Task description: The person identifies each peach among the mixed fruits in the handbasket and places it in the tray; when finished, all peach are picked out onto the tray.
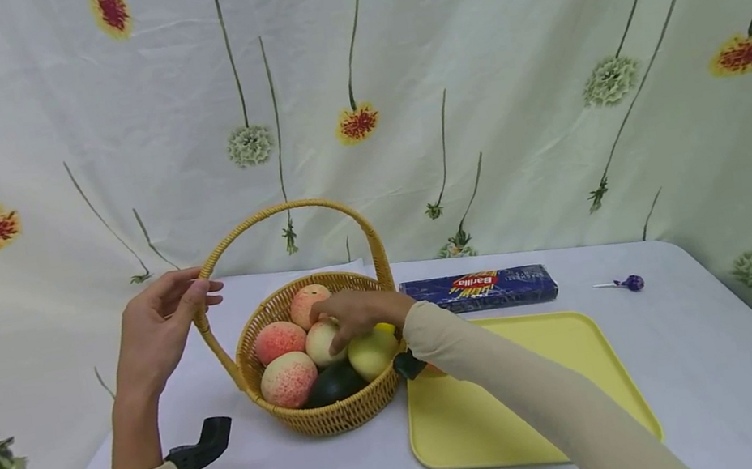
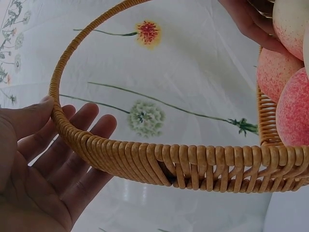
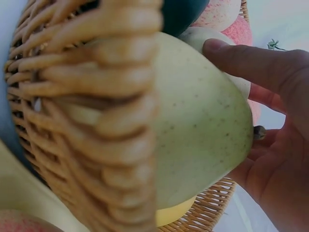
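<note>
A wicker basket [image 1: 331, 418] with a tall arched handle [image 1: 276, 211] holds several fruits. My left hand [image 1: 161, 322] pinches the handle's left side, thumb in front and fingers behind, as the left wrist view shows. Inside the basket, my right hand [image 1: 359, 311] has thumb and fingers around a pale peach [image 1: 321, 347]; its far fingers are partly hidden. Pink peaches [image 1: 288, 381] lie at the left and back. A smooth dark green item [image 1: 333, 385] is at the front. Beside it sits a pale green pear [image 3: 203, 121], with a yellow item [image 3: 176, 212] partly covered behind.
Right of the basket, a yellow tray [image 1: 610, 361] lies under my right forearm. A pink peach [image 3: 24, 222] on it is mostly hidden. Behind the tray is a blue Barilla box [image 1: 503, 290], and a wrapped lollipop [image 1: 633, 282] lies farther right. A flowered cloth [image 1: 513, 122] hangs behind.
</note>
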The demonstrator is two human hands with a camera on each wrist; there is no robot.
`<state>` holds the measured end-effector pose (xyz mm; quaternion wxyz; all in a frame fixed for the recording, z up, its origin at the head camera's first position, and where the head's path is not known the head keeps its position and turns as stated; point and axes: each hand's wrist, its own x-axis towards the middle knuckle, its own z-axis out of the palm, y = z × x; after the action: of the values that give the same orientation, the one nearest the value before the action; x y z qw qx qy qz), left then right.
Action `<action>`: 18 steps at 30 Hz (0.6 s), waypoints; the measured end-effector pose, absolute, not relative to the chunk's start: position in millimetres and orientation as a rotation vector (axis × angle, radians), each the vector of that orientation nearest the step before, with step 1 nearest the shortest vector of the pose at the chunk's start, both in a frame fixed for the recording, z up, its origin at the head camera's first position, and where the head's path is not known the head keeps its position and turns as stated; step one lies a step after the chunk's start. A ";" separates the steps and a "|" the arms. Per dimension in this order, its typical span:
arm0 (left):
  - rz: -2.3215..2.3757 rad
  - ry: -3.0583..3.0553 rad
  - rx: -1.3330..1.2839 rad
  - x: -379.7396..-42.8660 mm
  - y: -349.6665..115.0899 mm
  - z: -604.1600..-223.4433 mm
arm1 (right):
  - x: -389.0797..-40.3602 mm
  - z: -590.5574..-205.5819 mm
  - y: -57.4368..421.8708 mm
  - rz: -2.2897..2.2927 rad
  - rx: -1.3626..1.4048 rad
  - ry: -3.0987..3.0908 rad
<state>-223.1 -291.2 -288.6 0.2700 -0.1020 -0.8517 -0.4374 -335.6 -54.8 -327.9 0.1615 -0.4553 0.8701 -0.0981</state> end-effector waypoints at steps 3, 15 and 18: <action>-1.180 -2.289 -0.288 -224.1 -291.6 -289.8 | -335.7 -328.7 -53.7 -0.305 -1.273 2.488; -1.181 -2.295 -0.281 -223.3 -290.5 -288.3 | -339.6 -327.1 -50.8 -0.467 -1.348 2.446; -1.176 -2.297 -0.275 -223.1 -290.9 -288.5 | -340.5 -324.7 -48.7 -0.536 -1.321 2.442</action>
<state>-223.1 -290.9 -288.5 0.2697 -0.1020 -0.8523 -0.4364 -340.5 -48.7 -324.7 0.1565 -0.4614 0.8530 -0.1871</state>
